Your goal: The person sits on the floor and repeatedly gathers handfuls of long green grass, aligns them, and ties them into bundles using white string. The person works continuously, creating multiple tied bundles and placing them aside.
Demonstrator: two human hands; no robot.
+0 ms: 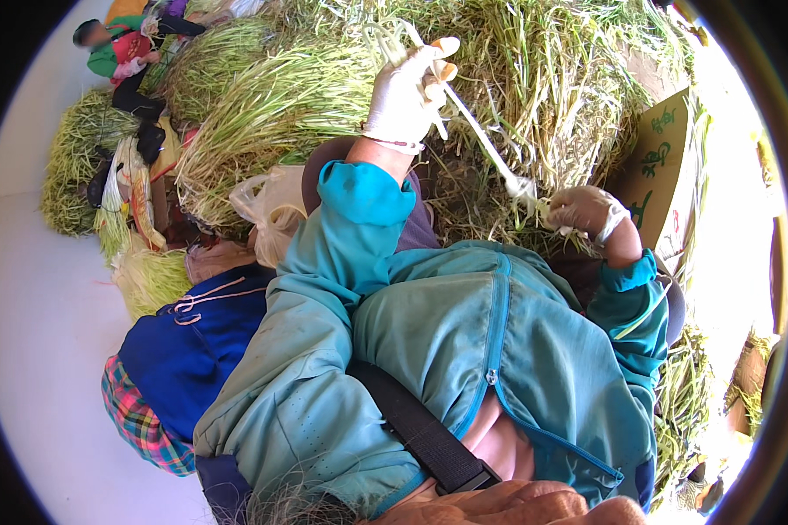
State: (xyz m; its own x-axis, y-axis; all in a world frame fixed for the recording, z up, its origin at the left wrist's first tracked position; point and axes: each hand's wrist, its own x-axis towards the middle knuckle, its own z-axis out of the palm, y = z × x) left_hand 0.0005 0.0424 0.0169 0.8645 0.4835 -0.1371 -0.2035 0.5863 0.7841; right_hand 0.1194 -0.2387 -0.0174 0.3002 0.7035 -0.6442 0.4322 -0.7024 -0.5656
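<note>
My left hand [404, 98], in a pale glove with orange-tinted fingertips, is raised and closed around a few long, pale plant stalks [479, 131]. Their thin ends loop above my knuckles, and the stalks slant down to the right, ending in a whitish root tuft [520, 187]. My right hand [581, 210], in a thin translucent glove, is lower, with its fingers curled beside that tuft. Pale scraps show by its fingertips; whether they are pinched is unclear. Beneath both hands lies a heap of green and straw-coloured stalks [551, 98].
A cardboard panel [663, 164] bearing writing stands at the right. Bundled green stalks [289, 98] and a plastic bag [276, 203] lie to the left. A person in blue clothing [190, 348] is close at my left; another person [128, 56] sits farther off.
</note>
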